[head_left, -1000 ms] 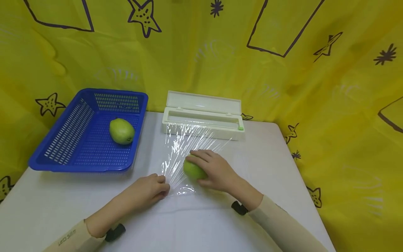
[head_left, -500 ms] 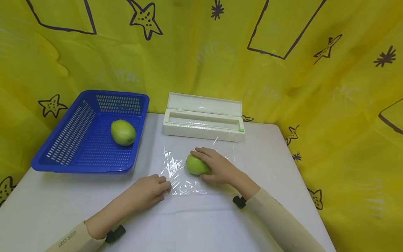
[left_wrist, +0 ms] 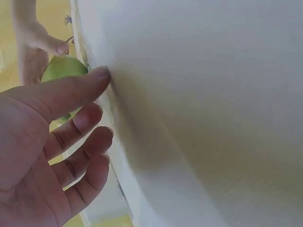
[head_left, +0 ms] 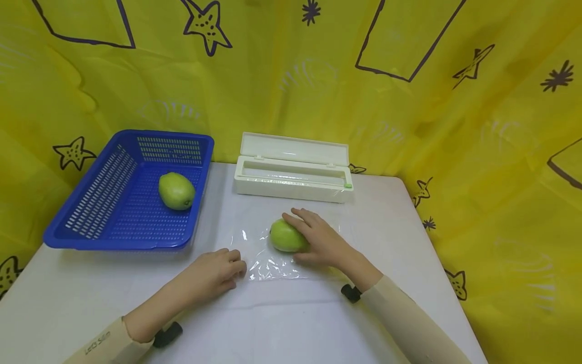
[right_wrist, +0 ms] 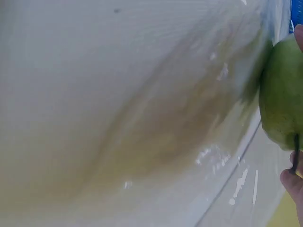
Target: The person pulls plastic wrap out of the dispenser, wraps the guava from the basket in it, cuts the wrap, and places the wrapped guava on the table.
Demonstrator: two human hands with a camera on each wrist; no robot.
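My right hand holds a green pear on a sheet of clear cling film, its fingers over the top and its thumb on the near side. A dark stem shows on the pear in the right wrist view. At the film's left front corner rests my left hand. In the left wrist view its fingers are loosely bent and apart, with the thumb tip down at the white surface. The film runs back to a white cling film dispenser with its lid raised.
A blue slotted basket stands at the back left, with another green pear inside. Behind the white table hangs a yellow patterned curtain. A small green piece sits at the dispenser's right end.
The film has gone from tight shiny creases between the dispenser and my left hand to lying flatter and wider. My right hand and the pear have shifted slightly right; my left hand has barely moved.
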